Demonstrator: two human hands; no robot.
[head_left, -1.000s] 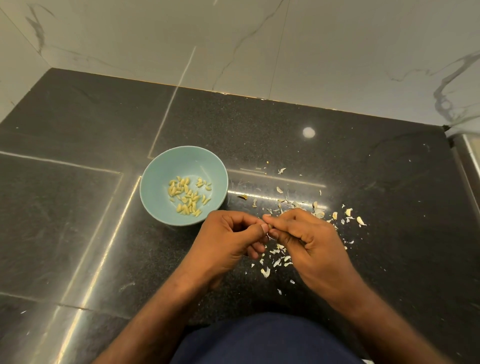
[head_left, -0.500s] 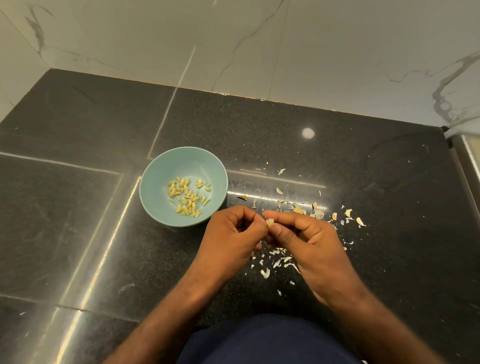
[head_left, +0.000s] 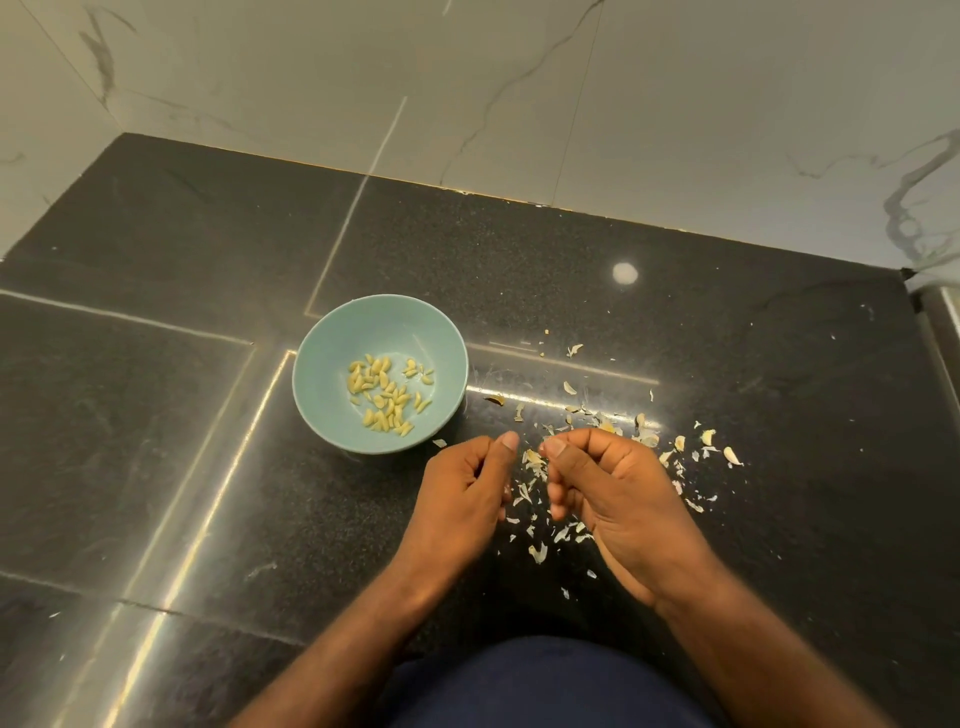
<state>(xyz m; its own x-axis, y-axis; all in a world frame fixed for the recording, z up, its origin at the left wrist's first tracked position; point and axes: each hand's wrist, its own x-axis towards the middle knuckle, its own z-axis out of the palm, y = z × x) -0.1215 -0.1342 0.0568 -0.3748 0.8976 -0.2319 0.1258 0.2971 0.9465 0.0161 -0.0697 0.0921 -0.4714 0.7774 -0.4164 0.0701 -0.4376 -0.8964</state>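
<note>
On the black speckled worktop (head_left: 208, 467) below marbled wall tiles (head_left: 727, 104), left hand (head_left: 462, 488) and right hand (head_left: 613, 493) each curl their grip, contents impossible to tell, bowl (head_left: 332, 343) at ten o'clock.

Over the black counter (head_left: 727, 322), the left hand (head_left: 467, 493) and right hand (head_left: 618, 499) hover side by side, a little apart. Both have fingers curled in and thumbs pointing forward, and I cannot tell whether either holds anything. Pale husks (head_left: 537, 553) lie scattered under and beyond the hands, mostly to the right. Just beyond the left hand stands a teal bowl (head_left: 332, 364) with a small heap of yellowish kernels (head_left: 387, 397), and a marble wall (head_left: 675, 104) rises behind.
</note>
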